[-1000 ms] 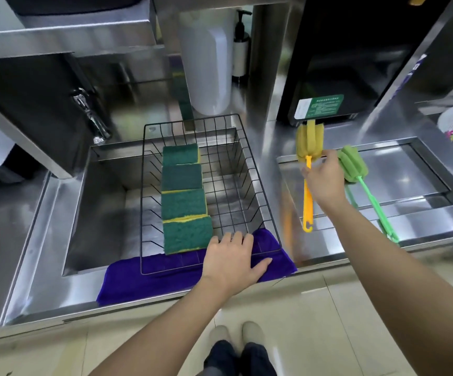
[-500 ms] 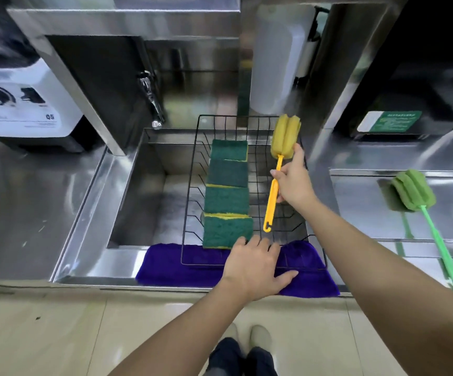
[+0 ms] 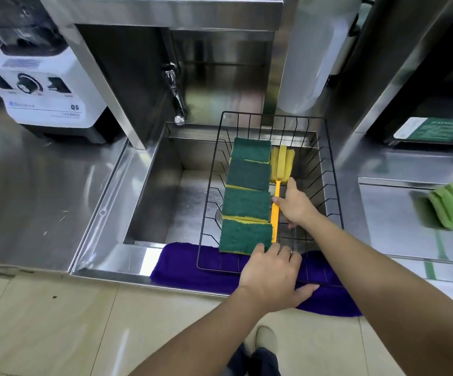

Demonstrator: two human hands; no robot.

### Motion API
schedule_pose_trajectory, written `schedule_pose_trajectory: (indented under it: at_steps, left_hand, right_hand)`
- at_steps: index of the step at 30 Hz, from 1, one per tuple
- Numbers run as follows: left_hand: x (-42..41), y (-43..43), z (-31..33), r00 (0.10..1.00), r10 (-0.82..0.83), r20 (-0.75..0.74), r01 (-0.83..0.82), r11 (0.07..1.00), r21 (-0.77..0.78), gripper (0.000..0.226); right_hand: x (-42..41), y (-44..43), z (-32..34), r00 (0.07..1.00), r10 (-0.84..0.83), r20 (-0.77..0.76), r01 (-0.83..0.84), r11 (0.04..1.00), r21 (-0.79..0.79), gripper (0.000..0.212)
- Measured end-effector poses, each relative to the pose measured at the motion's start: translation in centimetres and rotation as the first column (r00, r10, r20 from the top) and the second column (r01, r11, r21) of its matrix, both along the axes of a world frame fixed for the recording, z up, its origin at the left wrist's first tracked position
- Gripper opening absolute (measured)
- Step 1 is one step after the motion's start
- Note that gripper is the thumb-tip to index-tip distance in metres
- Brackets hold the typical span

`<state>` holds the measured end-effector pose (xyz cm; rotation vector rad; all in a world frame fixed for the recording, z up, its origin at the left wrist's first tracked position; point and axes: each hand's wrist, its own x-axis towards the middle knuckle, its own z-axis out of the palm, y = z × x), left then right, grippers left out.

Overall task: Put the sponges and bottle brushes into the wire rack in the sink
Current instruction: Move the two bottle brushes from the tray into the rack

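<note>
A black wire rack [image 3: 331, 185] stands in the steel sink [image 3: 149, 191]. Inside it, several green sponges [image 3: 247, 202] lie in a row along its left side. To their right the yellow bottle brush [image 3: 276, 210] lies in the rack, foam head toward the back. My right hand [image 3: 295, 204] is inside the rack, fingers on the brush's orange handle. My left hand [image 3: 271, 278] rests flat on the rack's front rim and the purple cloth. A green bottle brush [image 3: 450, 210] lies on the steel counter at the far right.
A purple cloth [image 3: 182, 270] is draped over the sink's front edge under the rack. A tap [image 3: 175, 96] hangs over the sink's back left. A white blender base [image 3: 43, 93] stands on the left counter. A white container [image 3: 309, 55] stands behind the rack.
My right hand has carried the yellow brush from the right counter over the rack and lowered it down beside the sponges. My left hand has stayed on the rack's front rim.
</note>
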<state>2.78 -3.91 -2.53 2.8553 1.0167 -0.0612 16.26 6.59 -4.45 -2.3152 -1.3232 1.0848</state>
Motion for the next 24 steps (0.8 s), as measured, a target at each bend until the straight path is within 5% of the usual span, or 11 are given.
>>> schedule_pose_trajectory:
  at_steps: [4, 10, 16, 24]
  left_hand:
    - [0.0, 0.0, 0.0, 1.000, -0.002, -0.013, 0.002, 1.000, -0.006, 0.062]
    - [0.2, 0.0, 0.0, 1.000, -0.003, -0.019, 0.003, 1.000, -0.001, 0.062]
    - [2.0, -0.3, 0.5, 0.998, 0.027, -0.054, -0.028, 0.999, -0.020, 0.063]
    - [7.0, -2.2, 1.2, 0.999, -0.029, -0.020, 0.028, 0.997, -0.066, 0.060]
  right_hand:
    - [0.0, 0.1, -0.3, 0.963, 0.148, 0.226, -0.142, 0.989, -0.042, 0.041]
    - [1.1, -0.6, 0.9, 0.961, 0.163, 0.222, -0.159, 0.987, -0.034, 0.034]
    - [4.1, -2.4, 4.1, 0.991, 0.072, 0.109, -0.098, 0.960, 0.261, 0.023]
    - [10.4, -7.3, 5.9, 0.929, -0.133, 0.345, 0.003, 0.936, 0.353, 0.024]
